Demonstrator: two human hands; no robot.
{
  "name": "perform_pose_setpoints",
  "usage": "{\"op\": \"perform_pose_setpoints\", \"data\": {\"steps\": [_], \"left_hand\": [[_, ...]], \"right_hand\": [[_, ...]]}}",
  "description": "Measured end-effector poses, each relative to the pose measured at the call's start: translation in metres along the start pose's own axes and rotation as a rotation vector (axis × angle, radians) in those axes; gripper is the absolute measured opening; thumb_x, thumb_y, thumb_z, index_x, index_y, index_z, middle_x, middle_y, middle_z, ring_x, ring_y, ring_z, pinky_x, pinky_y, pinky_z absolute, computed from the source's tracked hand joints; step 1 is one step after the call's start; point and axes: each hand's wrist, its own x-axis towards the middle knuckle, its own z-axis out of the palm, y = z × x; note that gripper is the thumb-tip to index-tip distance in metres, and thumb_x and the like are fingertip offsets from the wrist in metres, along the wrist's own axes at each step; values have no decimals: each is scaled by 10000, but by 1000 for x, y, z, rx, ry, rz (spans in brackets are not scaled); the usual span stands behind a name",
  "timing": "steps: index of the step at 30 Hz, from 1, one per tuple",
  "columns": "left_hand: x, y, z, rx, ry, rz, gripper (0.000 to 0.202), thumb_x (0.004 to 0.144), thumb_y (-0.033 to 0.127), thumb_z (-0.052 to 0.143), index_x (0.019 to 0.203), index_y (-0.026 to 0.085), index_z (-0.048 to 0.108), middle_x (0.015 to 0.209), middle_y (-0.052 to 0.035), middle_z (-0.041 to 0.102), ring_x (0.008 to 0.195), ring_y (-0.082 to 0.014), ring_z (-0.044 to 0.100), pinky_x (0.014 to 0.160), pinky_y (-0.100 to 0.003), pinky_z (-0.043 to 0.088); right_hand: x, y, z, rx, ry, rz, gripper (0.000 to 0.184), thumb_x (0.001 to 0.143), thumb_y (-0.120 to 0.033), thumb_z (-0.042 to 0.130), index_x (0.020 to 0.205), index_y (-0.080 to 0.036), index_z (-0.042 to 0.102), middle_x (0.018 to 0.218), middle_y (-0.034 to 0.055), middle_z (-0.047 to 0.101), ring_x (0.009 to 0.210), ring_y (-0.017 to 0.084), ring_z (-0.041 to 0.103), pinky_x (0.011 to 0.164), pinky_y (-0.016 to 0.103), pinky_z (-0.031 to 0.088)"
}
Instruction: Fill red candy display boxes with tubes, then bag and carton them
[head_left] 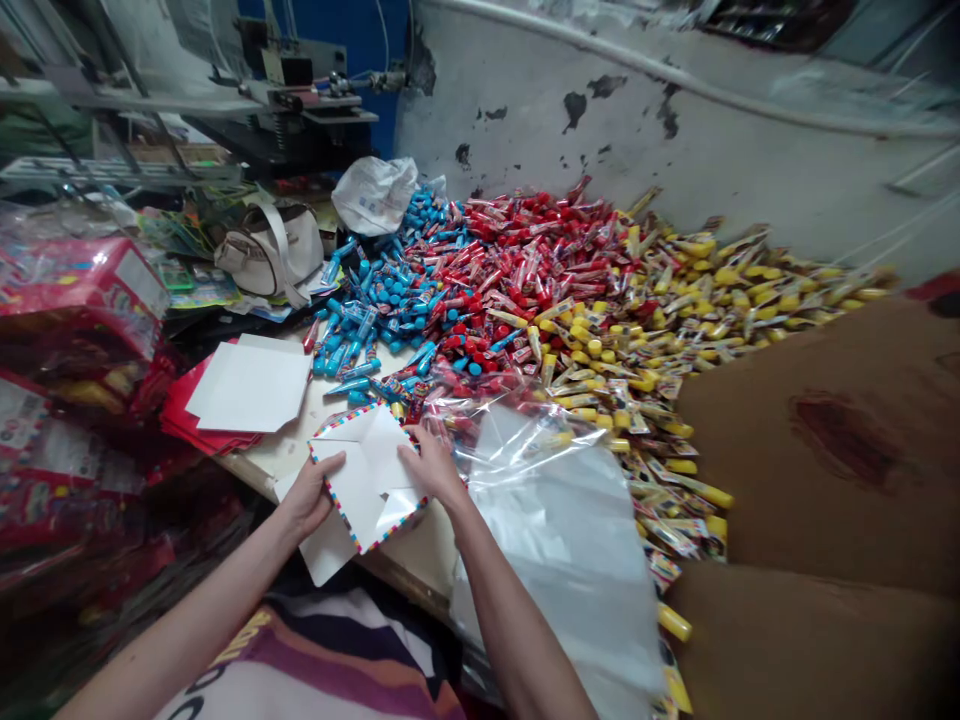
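Note:
Between my two hands is a small cardboard box [365,470], white inside, with a rim striped in several colours. My left hand [316,492] is closed on its left side, thumb on the inner face. On the opposite side my right hand [433,464] grips the box, thumb inside and fingers hidden behind it. A white flap [328,553] hangs below the box toward me; I cannot tell whether it is joined to it. Left of the box lies a stack of flat cartons [251,385], white on top and red beneath.
Behind my hands spreads a heap of blue [390,285], red [532,250] and yellow [720,290] capped tubes. Clear plastic bags [555,540] lie at my right, beside a brown cardboard box [840,450]. Wrapped red packs [82,290] stand left; a white handbag [270,250] sits behind.

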Motion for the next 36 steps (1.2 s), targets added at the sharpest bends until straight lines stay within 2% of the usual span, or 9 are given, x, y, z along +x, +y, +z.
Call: {"op": "perform_pose_setpoints", "data": {"steps": [3, 6, 10, 13, 16, 21, 27, 32, 36], "left_hand": [[-2, 5, 1, -59, 21, -148, 442, 786, 52, 585, 1226, 81, 556, 873, -112, 744, 752, -231, 724, 757, -347, 603], [-2, 7, 2, -94, 11, -196, 383, 843, 54, 522, 1225, 59, 555, 848, -116, 745, 723, -221, 726, 716, -327, 611], [1, 6, 4, -51, 58, -129, 337, 857, 62, 529, 1190, 72, 579, 819, -95, 747, 671, -198, 721, 699, -305, 609], [-3, 1, 3, -30, 94, -38, 293, 856, 94, 566, 1146, 100, 605, 829, -79, 750, 668, -181, 716, 689, -276, 603], [-16, -9, -2, 39, 81, -55, 293, 816, 133, 640, 1107, 100, 625, 853, -96, 751, 661, -194, 712, 647, -278, 602], [-30, -25, -6, 113, 17, -105, 452, 718, 104, 717, 1155, 98, 601, 989, -130, 741, 780, -249, 723, 719, -341, 604], [-27, -22, -5, 128, 29, -121, 514, 653, 115, 762, 1141, 87, 602, 997, -144, 739, 843, -285, 718, 721, -347, 598], [-21, -20, -11, 64, -23, -183, 552, 629, 173, 794, 1148, 134, 611, 1009, -127, 741, 928, -315, 702, 813, -398, 581], [-17, -19, -16, 71, -30, -200, 551, 617, 180, 796, 1136, 136, 618, 1023, -137, 736, 1001, -330, 680, 859, -411, 563]], "right_hand": [[-2, 10, -2, 84, -13, -26, 372, 807, -202, 560, 1174, -222, 622, 1146, 38, 682, 1017, 200, 629, 923, 338, 468], [-8, 15, 4, 158, 4, -22, 398, 843, -243, 508, 1228, -219, 605, 1163, 37, 682, 1006, 199, 643, 909, 349, 492], [-25, 19, 8, 215, 0, -41, 471, 843, -280, 506, 1305, -209, 553, 1288, 57, 618, 1164, 226, 577, 1019, 399, 424], [-42, 22, 7, 263, -20, -9, 698, 770, -310, 620, 1427, -209, 408, 1411, 83, 509, 1273, 253, 493, 1069, 425, 375], [-56, 21, 6, 246, -34, 83, 849, 718, -318, 680, 1474, -206, 310, 1421, 109, 490, 1263, 266, 500, 1052, 427, 391], [-60, 6, 9, 120, 19, 157, 748, 689, -278, 691, 1385, -208, 426, 1240, 97, 625, 1104, 265, 602, 948, 399, 463], [-56, -3, 15, -24, 62, 203, 632, 692, -260, 684, 1289, -191, 488, 1148, 102, 649, 1051, 291, 610, 891, 411, 471], [-60, 9, 9, 234, -68, 66, 618, 737, -302, 673, 1315, -211, 472, 1219, 79, 619, 1096, 261, 590, 923, 397, 470], [-64, 19, 7, 413, -132, 23, 626, 778, -318, 647, 1362, -231, 439, 1309, 70, 574, 1172, 248, 550, 1006, 415, 423]]}}
